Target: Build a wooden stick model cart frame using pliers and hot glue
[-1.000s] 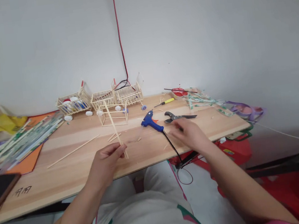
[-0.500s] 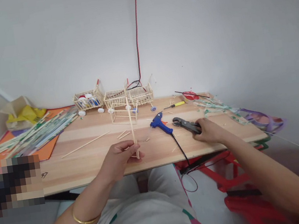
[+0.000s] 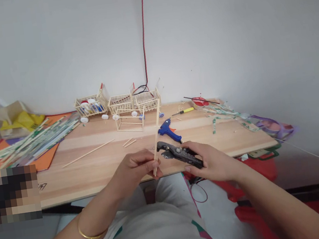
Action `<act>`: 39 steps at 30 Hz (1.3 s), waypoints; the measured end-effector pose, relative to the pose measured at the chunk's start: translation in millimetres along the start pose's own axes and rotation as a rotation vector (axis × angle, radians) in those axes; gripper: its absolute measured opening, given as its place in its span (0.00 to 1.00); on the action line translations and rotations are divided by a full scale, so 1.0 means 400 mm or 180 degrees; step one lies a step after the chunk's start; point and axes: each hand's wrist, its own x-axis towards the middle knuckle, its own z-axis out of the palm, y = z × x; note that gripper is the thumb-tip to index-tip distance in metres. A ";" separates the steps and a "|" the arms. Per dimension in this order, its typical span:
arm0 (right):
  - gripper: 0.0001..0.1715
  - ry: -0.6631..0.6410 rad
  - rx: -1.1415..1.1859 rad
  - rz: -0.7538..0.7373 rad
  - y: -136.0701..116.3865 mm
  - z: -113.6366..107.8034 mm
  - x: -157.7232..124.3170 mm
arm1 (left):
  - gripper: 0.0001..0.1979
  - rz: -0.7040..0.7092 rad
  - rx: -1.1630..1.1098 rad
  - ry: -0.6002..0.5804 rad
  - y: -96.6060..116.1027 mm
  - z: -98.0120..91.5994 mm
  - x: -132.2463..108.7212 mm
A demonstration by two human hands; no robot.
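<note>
Near the front edge of the table, my left hand (image 3: 136,167) pinches thin wooden sticks (image 3: 158,125), one long and tilting up to the right, with a shorter end beside it. My right hand (image 3: 215,161) is wrapped round the handles of black pruning shears (image 3: 179,153). Their jaws are parted and point left, close to the sticks just above my left fingers; whether they touch is unclear. Behind the hands stands an open box frame of sticks (image 3: 131,129). A blue glue gun (image 3: 169,130) lies just beyond the shears.
Several small stick-built carts on wheels (image 3: 91,107) line the wall. A heap of sticks (image 3: 40,138) covers orange sheets at left. A loose stick (image 3: 88,153) and short offcuts (image 3: 129,142) lie mid-table. A yellow-handled screwdriver (image 3: 186,110) and green-white strips (image 3: 230,113) are at right.
My right hand has lifted the shears off the table and brought them left to the sticks. In my left hand the sticks have tilted from upright toward the right.
</note>
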 end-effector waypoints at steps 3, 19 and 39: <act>0.26 -0.0031 -0.0042 -0.0036 -0.007 0.002 0.002 | 0.10 -0.0007 0.0057 -0.0104 0.001 -0.001 -0.001; 0.19 0.0109 -0.0525 -0.0017 -0.004 0.028 -0.002 | 0.08 0.0304 0.0729 -0.0035 -0.002 -0.012 0.012; 0.28 -0.0945 0.0218 0.0188 -0.009 0.050 0.083 | 0.13 -0.1314 -0.0750 0.0238 -0.043 -0.071 0.054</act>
